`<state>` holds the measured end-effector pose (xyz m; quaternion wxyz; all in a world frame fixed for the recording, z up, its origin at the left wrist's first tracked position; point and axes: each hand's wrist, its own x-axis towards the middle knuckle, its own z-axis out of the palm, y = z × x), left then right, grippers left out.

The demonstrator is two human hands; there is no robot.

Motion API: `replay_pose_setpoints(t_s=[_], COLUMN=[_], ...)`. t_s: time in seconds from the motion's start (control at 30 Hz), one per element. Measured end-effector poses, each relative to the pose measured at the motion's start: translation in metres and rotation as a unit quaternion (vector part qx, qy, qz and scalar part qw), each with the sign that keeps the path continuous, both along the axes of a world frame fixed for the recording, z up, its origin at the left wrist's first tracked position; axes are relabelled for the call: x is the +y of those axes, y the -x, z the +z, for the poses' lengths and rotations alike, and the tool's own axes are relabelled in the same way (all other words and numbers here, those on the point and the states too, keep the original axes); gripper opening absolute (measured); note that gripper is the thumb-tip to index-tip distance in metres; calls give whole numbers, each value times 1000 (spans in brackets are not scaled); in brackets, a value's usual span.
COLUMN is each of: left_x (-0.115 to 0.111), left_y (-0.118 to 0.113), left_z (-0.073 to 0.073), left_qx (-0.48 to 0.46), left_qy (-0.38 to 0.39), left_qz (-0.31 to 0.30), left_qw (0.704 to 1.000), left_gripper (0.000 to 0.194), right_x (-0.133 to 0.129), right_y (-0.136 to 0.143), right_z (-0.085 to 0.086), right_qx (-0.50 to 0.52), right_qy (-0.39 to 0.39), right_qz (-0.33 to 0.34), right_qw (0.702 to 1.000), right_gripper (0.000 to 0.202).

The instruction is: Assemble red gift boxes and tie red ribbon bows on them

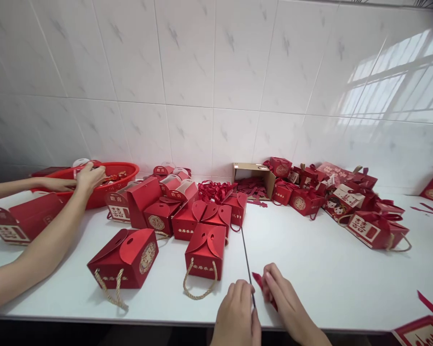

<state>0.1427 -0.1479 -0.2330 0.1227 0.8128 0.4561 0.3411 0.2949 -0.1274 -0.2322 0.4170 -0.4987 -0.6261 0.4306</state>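
Observation:
At the front edge of the table, my left hand (236, 310) is closed with its fingers curled; what it may hold is hidden. Just beside it, my right hand (283, 300) pinches a small piece of red ribbon (257, 279), whose pointed end sticks out past the fingers. The hands are apart from each other. Left of them stands a closed red gift box (205, 250) with a gold rope handle lying forward on the table. Another red gift box (124, 259) with a rope handle sits farther left.
A co-worker's hands (88, 178) reach into a red plastic basket (124, 170) at the left. More red boxes (162, 211) crowd the middle. Red ribbons (214, 191) lie near an open cardboard box (252, 168). Ribbon-tied boxes (375, 228) are piled at the right.

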Motion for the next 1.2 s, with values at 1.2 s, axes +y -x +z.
replay_pose_setpoints(t_s=[1.2], left_x=[49], left_y=[96], left_z=[76], left_qx=[-91], left_qy=[-78], left_qz=[172], left_qw=[978], left_gripper=[23], right_x=[-26], right_y=[8], right_z=[65], right_qx=[75], right_qy=[44], right_qz=[-87], right_qw=[992], right_gripper=[47])
